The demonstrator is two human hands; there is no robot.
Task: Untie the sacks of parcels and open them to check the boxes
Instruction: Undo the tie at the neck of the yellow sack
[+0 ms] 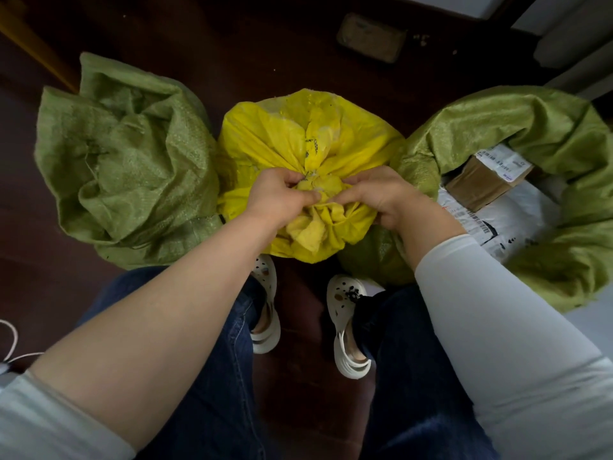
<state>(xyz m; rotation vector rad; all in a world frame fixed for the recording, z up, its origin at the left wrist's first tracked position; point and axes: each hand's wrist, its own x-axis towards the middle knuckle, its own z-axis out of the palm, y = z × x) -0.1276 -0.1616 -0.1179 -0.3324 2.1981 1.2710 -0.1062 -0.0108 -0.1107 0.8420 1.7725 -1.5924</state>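
A yellow woven sack [285,134] stands on the floor in front of me, its mouth gathered into a knot [315,190]. My left hand [282,197] pinches the knot from the left, and my right hand [381,197] pinches it from the right. A green sack [126,161] at the left is bunched closed. Another green sack [547,134] at the right lies open, with a brown cardboard box [481,184] and white labelled parcels [497,224] inside it.
The floor [232,44] is dark wood. A flat brown object [371,36] lies beyond the sacks. My feet in white clogs [348,327] stand just below the yellow sack. A white cord [13,340] lies at the left edge.
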